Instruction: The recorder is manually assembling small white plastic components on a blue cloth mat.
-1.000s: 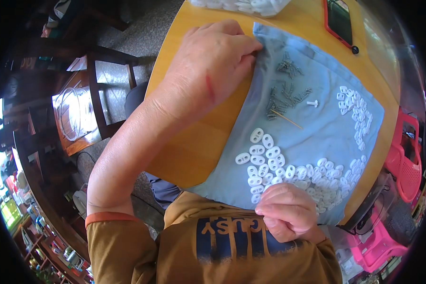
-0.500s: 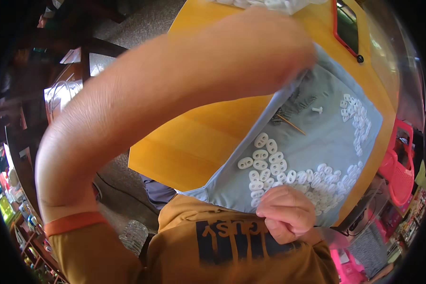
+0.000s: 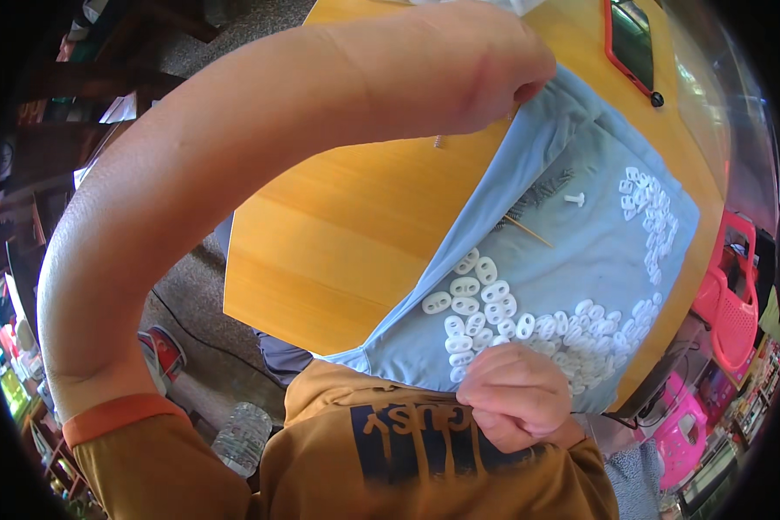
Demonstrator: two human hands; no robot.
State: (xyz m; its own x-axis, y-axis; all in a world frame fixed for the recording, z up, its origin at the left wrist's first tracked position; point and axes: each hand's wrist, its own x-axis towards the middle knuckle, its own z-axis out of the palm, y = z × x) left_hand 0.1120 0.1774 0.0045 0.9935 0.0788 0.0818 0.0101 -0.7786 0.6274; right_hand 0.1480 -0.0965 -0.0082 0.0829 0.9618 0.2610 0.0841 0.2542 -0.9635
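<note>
My left hand is raised over the wooden table and pinches the far left corner of a light blue cloth, lifting that edge. Several small white oval plastic pieces lie on the cloth, along with a pile of thin dark screws and a thin wooden stick. One small screw lies on the bare wood beside the lifted edge. My right hand is curled into a fist at the cloth's near edge, close to my chest; what it holds is hidden.
A red-cased phone lies at the table's far right. Pink plastic baskets stand on the right. A clear water bottle and a red shoe are on the floor at left. Dark wooden chairs stand further left.
My left hand went from lying flat on the cloth's far corner to pinching and lifting it, with the forearm swinging up across the view. The white pieces slid slightly toward the right.
</note>
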